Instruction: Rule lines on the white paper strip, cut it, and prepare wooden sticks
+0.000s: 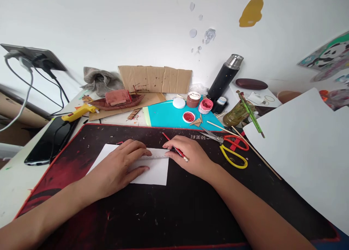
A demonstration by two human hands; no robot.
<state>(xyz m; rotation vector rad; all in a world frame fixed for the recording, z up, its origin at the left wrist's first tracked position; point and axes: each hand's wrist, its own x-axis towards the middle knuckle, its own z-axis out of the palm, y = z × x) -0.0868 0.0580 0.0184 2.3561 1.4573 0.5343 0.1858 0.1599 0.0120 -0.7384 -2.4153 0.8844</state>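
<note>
A small sheet of white paper (pixel 152 174) lies on the dark mat, with a clear ruler (pixel 156 153) across it. My left hand (pixel 121 166) rests over the paper's left part, fingers apart, its fingertips on the ruler. At the paper's right edge, my right hand (pixel 191 153) holds a red and black pencil (pixel 178 152) slanted between its fingers. Its thumb and index finger are at the ruler's right end. Scissors (pixel 231 148) with one red and one yellow handle lie open to the right of this hand.
Behind the mat (pixel 177 213) stand a reddish-brown model boat (pixel 117 100), paint pots (pixel 205 105) and a black flask (pixel 225 77). A yellow glue gun (pixel 79 112) and a phone (pixel 49 142) are at left. Large white paper (pixel 305 144) covers the right side, beside thin sticks (pixel 259 155).
</note>
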